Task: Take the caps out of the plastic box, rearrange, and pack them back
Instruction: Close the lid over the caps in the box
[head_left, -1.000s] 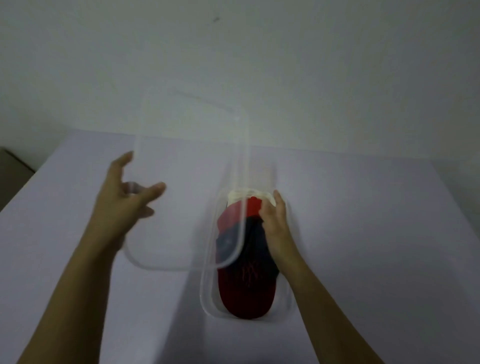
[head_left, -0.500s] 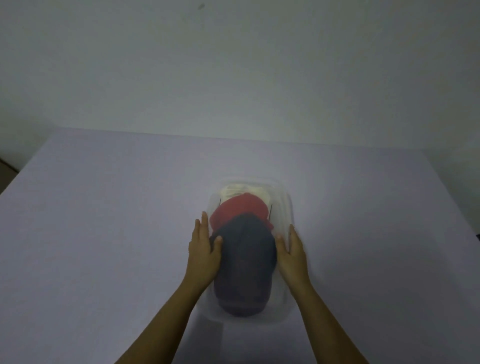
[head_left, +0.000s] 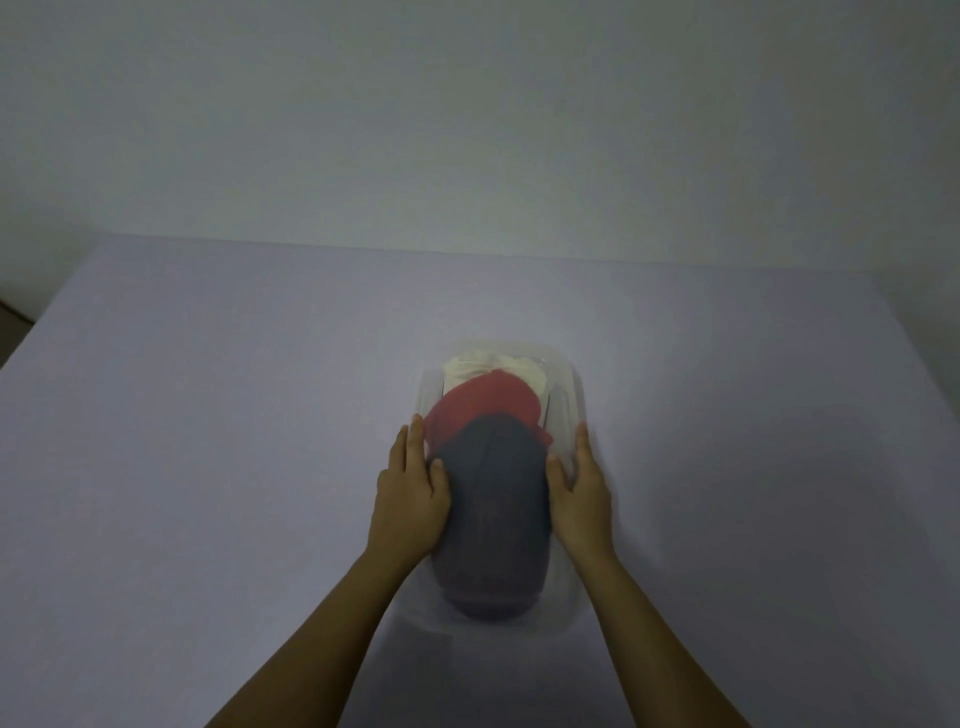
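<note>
A clear plastic box (head_left: 575, 385) stands in the middle of the table with its translucent lid lying on top. Through the lid I see a dark blue cap (head_left: 493, 525) nearest me, a red cap (head_left: 483, 408) behind it and a cream cap (head_left: 467, 366) at the far end. My left hand (head_left: 410, 499) lies flat along the lid's left edge, fingers straight. Along the right edge, my right hand (head_left: 584, 493) lies the same way, thumb towards the dark cap.
The box stands on a pale lilac table (head_left: 208, 415) that runs to a plain white wall at the back. The table's left edge drops off at the far left, with a dark floor strip beyond it.
One second ago my left hand held the lid off to the left and my right hand was on the caps. The lid now covers the box and both hands lie on its sides.
</note>
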